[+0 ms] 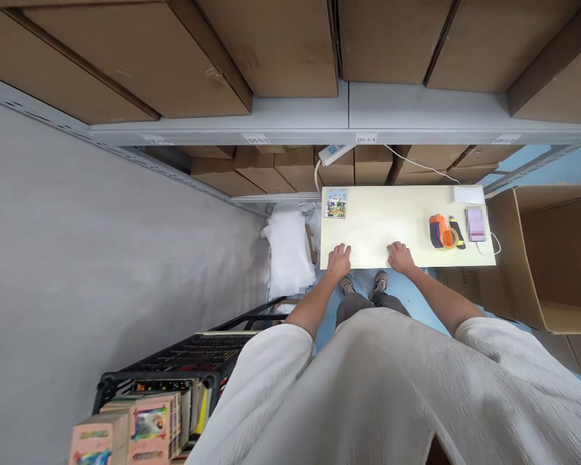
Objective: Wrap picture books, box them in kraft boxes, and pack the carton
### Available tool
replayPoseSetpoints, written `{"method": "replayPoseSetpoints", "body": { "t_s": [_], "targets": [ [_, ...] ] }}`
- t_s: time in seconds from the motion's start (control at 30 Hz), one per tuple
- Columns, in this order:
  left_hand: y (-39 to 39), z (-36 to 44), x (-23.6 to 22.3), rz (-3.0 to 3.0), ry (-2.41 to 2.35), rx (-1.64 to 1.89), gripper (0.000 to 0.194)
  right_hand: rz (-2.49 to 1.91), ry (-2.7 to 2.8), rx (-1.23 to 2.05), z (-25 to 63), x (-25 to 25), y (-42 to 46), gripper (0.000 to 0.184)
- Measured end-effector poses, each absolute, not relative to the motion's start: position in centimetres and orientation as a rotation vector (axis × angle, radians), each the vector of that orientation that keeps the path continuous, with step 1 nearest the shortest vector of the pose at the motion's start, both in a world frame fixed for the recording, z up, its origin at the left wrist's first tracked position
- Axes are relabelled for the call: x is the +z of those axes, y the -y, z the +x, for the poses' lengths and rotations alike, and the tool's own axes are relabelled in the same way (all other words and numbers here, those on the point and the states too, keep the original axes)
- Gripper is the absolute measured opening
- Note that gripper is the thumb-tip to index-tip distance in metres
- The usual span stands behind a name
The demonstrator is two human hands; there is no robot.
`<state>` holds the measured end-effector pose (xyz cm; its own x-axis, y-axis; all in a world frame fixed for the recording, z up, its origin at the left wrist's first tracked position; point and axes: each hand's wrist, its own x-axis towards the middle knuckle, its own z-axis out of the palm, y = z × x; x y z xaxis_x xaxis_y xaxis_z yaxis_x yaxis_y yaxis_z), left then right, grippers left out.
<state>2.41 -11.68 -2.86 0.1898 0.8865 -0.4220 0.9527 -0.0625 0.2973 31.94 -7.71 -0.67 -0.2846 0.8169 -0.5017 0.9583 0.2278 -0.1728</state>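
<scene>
My left hand (339, 260) rests on the near edge of a pale yellow table (368, 223), its fingers laid on the top and nothing held. Further right along the same edge lies my right hand (400, 257), also open, with slightly curled fingers on the surface. Beyond my left hand, at the far left corner, is a small colourful picture book (336, 203). To the right of my right hand sit an orange and dark tape dispenser (439, 231) with a tape roll and a black and yellow utility knife (458, 231). A phone (476, 224) with a white cable lies near the right end.
Cardboard boxes (281, 45) fill the grey shelf (300, 135) above and behind the table. A large open carton (527, 258) stands at the right. White packing bags (289, 252) lie left of the table. A black crate (174, 374) with books (150, 426) is at the lower left.
</scene>
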Motion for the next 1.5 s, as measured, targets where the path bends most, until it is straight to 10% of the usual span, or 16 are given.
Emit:
{"method": "replayPoseSetpoints", "body": {
  "t_s": [0.83,1.2,1.5],
  "targets": [
    [10.2,1.8,-1.9,1.975,-1.722,-0.086,0.053,1.816,-2.159,-0.739,30.8,-0.7,6.2,0.047],
    [8.6,1.1,-4.4,1.956,-1.674,-0.081,0.078,2.095,-1.930,-1.114,16.5,-1.7,-6.3,0.042],
    [9.6,1.4,-5.1,1.953,-1.716,0.030,0.075,2.531,-1.390,-1.119,6.5,-3.0,-10.7,0.078]
  ]
}}
